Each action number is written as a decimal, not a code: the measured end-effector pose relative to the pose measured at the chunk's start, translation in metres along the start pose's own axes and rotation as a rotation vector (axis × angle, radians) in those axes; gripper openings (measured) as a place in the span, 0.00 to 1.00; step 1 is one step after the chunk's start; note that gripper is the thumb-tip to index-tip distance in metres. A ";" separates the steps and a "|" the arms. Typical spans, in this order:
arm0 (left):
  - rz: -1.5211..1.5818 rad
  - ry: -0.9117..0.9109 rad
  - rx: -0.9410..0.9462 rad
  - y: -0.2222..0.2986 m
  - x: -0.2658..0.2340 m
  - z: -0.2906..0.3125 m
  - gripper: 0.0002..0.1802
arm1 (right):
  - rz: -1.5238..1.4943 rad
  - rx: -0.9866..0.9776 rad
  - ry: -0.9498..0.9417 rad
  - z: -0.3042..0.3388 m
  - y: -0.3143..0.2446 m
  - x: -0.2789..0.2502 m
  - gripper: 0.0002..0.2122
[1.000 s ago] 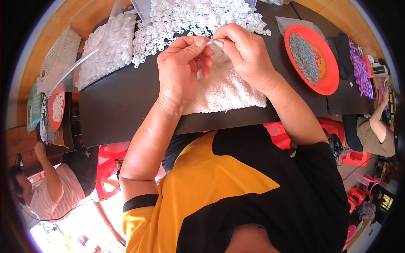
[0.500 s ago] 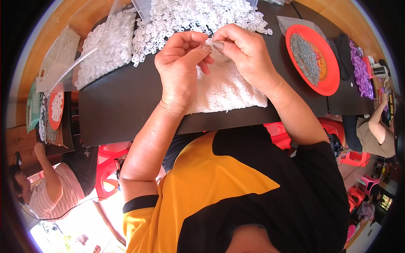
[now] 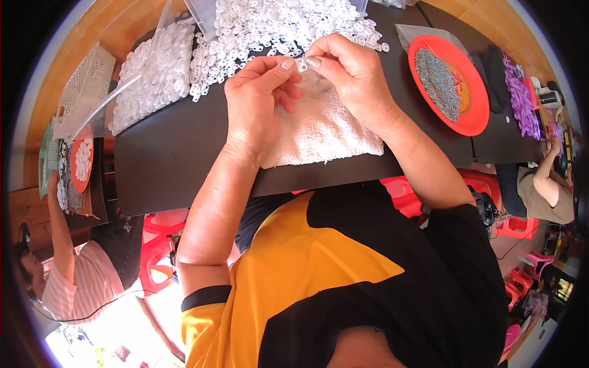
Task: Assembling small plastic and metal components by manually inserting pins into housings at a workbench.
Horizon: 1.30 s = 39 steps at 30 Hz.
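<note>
Two hands pinching one small white plastic ring [image 3: 301, 64] between them above a white towel [image 3: 325, 126], left hand [image 3: 257, 101] and right hand [image 3: 346, 73] fingertips clamped on it, ring too small to tell its axis, hands slightly higher than half a second ago, heap of white rings [image 3: 276, 27] behind on black worktop [image 3: 165, 159], round orange tray [image 3: 475, 116] of grey metal bits right, clear bag [image 3: 116, 101] of white pieces left.

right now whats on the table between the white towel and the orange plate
In the head view, only bare black table lies between the white towel and the orange plate; the right hand and forearm hang partly over that stretch.
</note>
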<state>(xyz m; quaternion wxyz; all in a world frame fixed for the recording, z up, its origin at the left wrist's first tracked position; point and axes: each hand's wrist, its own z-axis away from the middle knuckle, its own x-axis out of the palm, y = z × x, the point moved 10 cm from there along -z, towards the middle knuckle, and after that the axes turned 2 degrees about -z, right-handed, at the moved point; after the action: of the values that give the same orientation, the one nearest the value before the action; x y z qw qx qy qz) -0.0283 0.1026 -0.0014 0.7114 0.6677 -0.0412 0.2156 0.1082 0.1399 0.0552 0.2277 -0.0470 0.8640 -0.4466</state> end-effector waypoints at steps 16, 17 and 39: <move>-0.044 -0.025 -0.019 -0.009 0.002 0.002 0.05 | -0.153 0.095 -0.002 0.008 0.011 0.013 0.02; -0.006 -0.024 -0.018 -0.010 0.002 0.003 0.04 | -0.179 0.095 0.015 0.007 0.013 0.014 0.02; 0.037 -0.053 -0.022 -0.008 0.004 -0.001 0.05 | 0.115 -0.141 -0.009 0.001 -0.009 0.005 0.06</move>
<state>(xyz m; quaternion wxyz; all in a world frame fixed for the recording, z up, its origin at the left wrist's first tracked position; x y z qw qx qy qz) -0.0224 0.1044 -0.0079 0.7131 0.6645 -0.0747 0.2105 0.1033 0.1323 0.0598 0.2530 -0.0149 0.8935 -0.3707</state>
